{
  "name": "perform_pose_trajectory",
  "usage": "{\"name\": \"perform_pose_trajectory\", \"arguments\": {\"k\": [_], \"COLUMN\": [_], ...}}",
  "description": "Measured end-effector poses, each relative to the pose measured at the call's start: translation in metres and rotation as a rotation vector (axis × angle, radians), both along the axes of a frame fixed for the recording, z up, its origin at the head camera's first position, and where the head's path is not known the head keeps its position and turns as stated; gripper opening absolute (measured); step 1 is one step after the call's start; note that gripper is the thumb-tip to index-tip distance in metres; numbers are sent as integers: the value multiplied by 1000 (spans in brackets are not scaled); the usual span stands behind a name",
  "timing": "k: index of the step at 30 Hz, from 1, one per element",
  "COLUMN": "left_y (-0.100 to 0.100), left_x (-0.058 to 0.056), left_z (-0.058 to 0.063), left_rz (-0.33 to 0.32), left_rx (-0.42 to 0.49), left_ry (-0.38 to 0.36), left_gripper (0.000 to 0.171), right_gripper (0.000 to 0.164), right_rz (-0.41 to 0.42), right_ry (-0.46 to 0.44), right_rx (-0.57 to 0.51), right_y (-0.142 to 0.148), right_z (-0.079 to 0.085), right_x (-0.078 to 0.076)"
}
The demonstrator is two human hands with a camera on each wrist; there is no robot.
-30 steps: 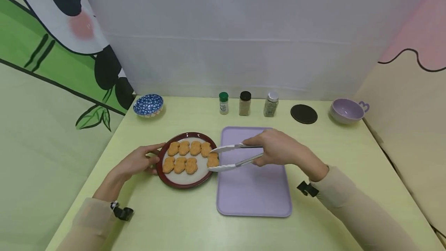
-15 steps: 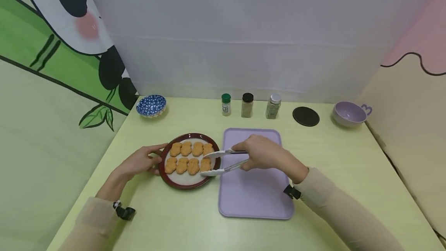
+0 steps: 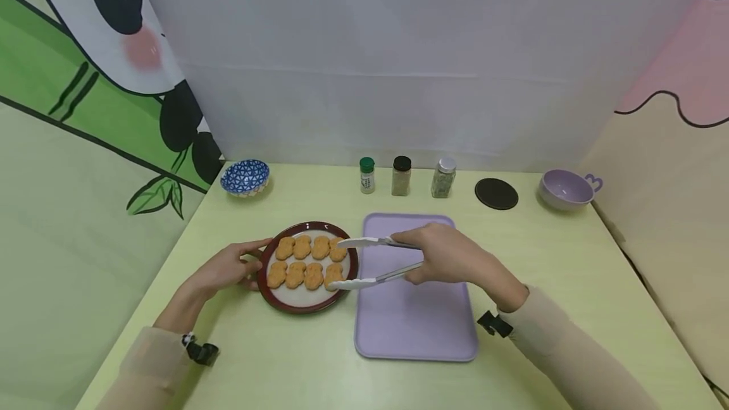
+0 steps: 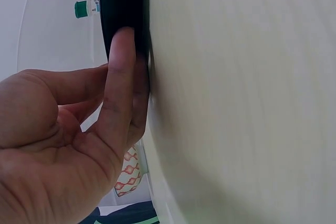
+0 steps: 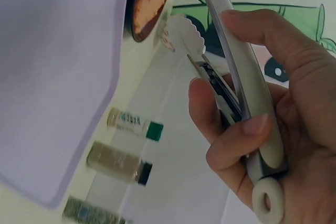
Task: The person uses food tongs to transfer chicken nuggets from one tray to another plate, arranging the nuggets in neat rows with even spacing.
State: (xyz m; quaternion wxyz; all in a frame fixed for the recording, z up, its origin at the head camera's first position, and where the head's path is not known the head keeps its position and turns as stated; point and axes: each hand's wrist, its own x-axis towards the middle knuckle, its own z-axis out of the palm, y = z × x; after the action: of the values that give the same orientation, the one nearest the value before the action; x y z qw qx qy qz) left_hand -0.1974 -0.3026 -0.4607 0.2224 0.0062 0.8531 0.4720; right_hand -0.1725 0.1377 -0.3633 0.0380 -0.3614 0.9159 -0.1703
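Note:
My right hand (image 3: pixel 447 255) grips the tongs (image 5: pixel 244 72), whose white scalloped heads stand spread over the plate's right side. Several golden-brown nuggets (image 3: pixel 314 276) lie in two rows on the round plate (image 3: pixel 307 309), which has a white middle and a dark red-brown rim. Between the tong heads, the right-end nugget of the front row rests on the plate, partly overlapped by the lower head. My left hand (image 3: pixel 228 266) touches the plate's left edge with extended fingers (image 4: pixel 119 82) against its dark side. A purple tray (image 3: pixel 412 324) lies right of the plate, partly under my right hand.
Along the back stand a green-capped shaker (image 3: pixel 367 176), a black-capped jar (image 3: pixel 401 177) and a silver-capped jar (image 3: pixel 443 178). A black round mat (image 3: pixel 497 193) and a purple bowl (image 3: pixel 565 190) with a heart handle sit right; a blue patterned bowl (image 3: pixel 245 177) sits back left.
The tongs carried a nugget leftward from the plate's right edge and set it down at the front row's end. They have spread and drawn back slightly right; the left hand stayed at the rim.

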Motion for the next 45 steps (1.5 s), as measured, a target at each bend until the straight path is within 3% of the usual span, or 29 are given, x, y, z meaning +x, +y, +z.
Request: {"name": "perform_pose_trajectory", "arguments": {"k": [6,12,17,23,27,30,36,45], "left_y": [3,1,-4,-14,-24,-26,-24,-20], "left_x": [-6,-7,-9,-6,4,8,10,8], "left_z": [-3,-3,-1,-1,-2,-3,-3,-6], "left_rz": [-17,-33,-50,-49,-25,-14,8,34], "left_rx": [2,-6,-2,4,19,25,34,9], "left_ry": [14,18,29,27,18,19,8,6], "left_gripper": [54,55,55,55,53,53,54,54], "right_gripper": [68,76,78,72,65,73,82,63], "right_rz": [-157,-392,-617,-800,-820,-829,-868,-888], "right_ry": [-18,-73,-13,-45,-66,-78,-93,-92], "right_rx": [-94,-191,-225,-226,-226,-209,-131,-22], "right_y": [46,99,134,156,151,147,143,137], "right_z": [7,-5,-28,-75,-96,-103,-107,-110], "right_x": [13,25,26,19,13,13,12,15]}}
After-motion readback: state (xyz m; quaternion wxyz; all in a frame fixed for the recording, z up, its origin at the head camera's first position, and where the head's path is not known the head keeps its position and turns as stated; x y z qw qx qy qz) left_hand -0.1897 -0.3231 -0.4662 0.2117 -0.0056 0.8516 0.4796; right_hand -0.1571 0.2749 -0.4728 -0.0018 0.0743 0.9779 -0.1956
